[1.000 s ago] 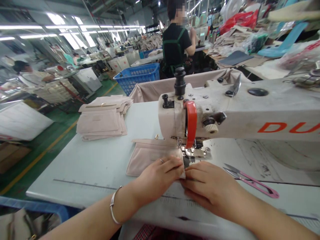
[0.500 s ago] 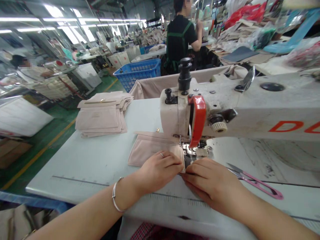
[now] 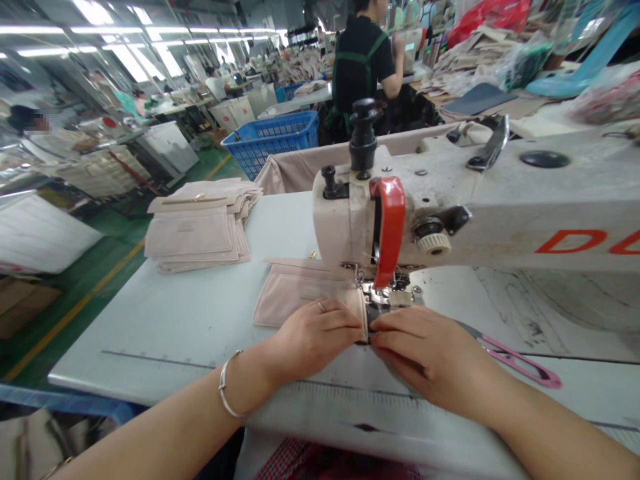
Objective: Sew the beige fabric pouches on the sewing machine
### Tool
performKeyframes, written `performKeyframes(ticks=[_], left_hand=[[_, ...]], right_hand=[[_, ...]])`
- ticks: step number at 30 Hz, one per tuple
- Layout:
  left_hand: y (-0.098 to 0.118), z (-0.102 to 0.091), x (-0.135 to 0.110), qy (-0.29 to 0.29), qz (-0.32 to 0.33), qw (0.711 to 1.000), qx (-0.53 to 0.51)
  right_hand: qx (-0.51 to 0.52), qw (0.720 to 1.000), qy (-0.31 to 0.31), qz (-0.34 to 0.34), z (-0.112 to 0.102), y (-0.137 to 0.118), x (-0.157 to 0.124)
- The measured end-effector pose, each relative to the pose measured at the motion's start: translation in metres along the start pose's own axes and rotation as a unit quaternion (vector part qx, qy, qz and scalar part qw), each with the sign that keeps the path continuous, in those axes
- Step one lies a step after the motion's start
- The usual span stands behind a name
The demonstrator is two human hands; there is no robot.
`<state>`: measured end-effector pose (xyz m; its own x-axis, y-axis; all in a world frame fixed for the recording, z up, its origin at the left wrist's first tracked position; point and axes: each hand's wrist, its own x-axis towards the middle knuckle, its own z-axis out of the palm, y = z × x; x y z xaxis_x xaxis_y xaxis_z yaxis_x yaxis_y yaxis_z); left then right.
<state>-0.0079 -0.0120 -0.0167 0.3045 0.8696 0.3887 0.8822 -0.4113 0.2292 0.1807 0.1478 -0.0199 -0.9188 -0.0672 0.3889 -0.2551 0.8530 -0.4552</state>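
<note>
A beige-pink fabric pouch (image 3: 285,293) lies flat on the machine table, its right edge by the needle area of the white sewing machine (image 3: 340,227). A small gold zipper pull (image 3: 313,255) shows at its far edge. My left hand (image 3: 320,333), with a ring and a bangle, has its bent fingers pressed together on the pouch's near right corner. At that same right edge, the fingertips of my right hand (image 3: 425,353) are pinched together, close to the presser foot (image 3: 379,297). Just right of my right hand lie pink-handled scissors (image 3: 525,363), their blades partly hidden.
A stack of similar pouches (image 3: 195,230) sits at the table's left. Behind the table stand a blue plastic basket (image 3: 275,137) and a fabric-lined bin (image 3: 295,167). A person in a dark top (image 3: 363,67) stands beyond. A printed ruler (image 3: 350,393) runs along the front edge.
The whole view has shifted slightly. My right hand's fingers have moved a little up along the pouch's right edge, and its back covers more of the scissor blades. My left hand stays on the pouch.
</note>
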Motion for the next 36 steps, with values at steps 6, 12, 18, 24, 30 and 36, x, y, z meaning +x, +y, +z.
performKeyframes(ticks=[6, 12, 18, 24, 30, 36], left_hand=[[0.004, 0.000, -0.001, -0.021, -0.004, 1.000, 0.012], [-0.004, -0.001, 0.000, -0.030, 0.002, 0.998, 0.048], [-0.023, -0.001, 0.006, -0.018, -0.015, 1.000, 0.018], [-0.039, -0.001, 0.014, 0.001, -0.058, 0.998, -0.006], [-0.054, 0.004, 0.018, 0.001, -0.111, 0.994, 0.018], [-0.060, 0.006, 0.021, -0.001, -0.141, 0.989, 0.045]], right_hand=[[-0.018, 1.000, -0.003, -0.016, 0.006, 0.000, -0.001], [-0.040, 0.999, 0.014, 0.000, 0.010, 0.000, 0.001], [-0.091, 0.995, 0.034, 0.033, 0.015, 0.003, 0.007], [-0.122, 0.990, 0.019, 0.072, 0.019, 0.008, 0.008], [-0.126, 0.990, 0.014, 0.069, 0.021, 0.008, 0.009], [-0.128, 0.989, 0.015, 0.067, 0.022, 0.009, 0.010]])
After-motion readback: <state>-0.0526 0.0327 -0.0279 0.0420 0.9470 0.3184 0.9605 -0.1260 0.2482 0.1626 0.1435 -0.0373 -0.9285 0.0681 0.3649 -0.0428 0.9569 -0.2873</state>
